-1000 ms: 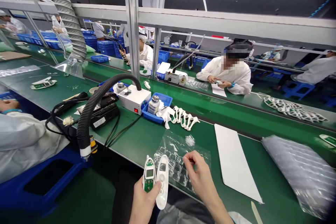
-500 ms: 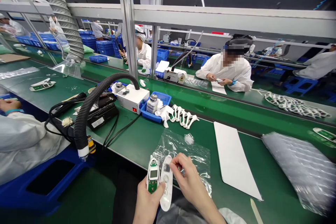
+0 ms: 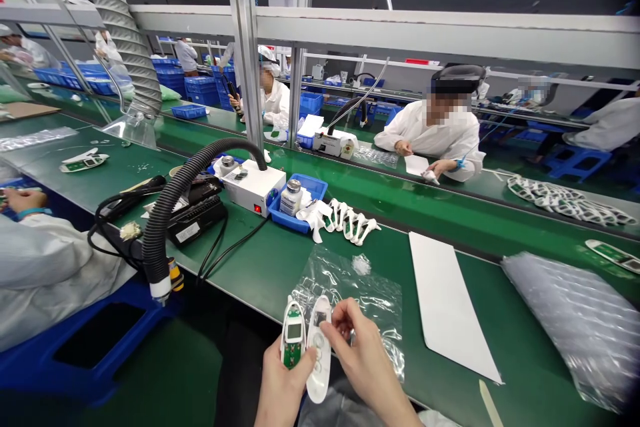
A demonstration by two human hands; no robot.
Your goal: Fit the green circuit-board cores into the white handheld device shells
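My left hand (image 3: 285, 373) is closed around two halves of a white plastic device casing, held side by side over the table's front edge. One half (image 3: 293, 337) carries a green circuit board with a small grey screen. The other is a white cover (image 3: 319, 373) with a window near its top and round button holes below. My left thumb lies on the cover's edge. My right hand (image 3: 357, 340) is curled in a pinch, thumb at the cover's window; whatever its fingers hold, if anything, is hidden. A clear plastic bag (image 3: 370, 293) lies under and behind the hands.
Several white casing parts (image 3: 350, 221) lie beside a blue tray (image 3: 300, 223) holding a metal-topped bottle (image 3: 291, 197). A white board (image 3: 450, 300) and bubble wrap (image 3: 575, 320) lie right. A black hose (image 3: 155, 233) arches left. Co-workers sit opposite and at left.
My right thumb has moved down across the cover's window, and the right fingers have shifted slightly. The left hand keeps both halves. The co-worker opposite has spread their hands apart.
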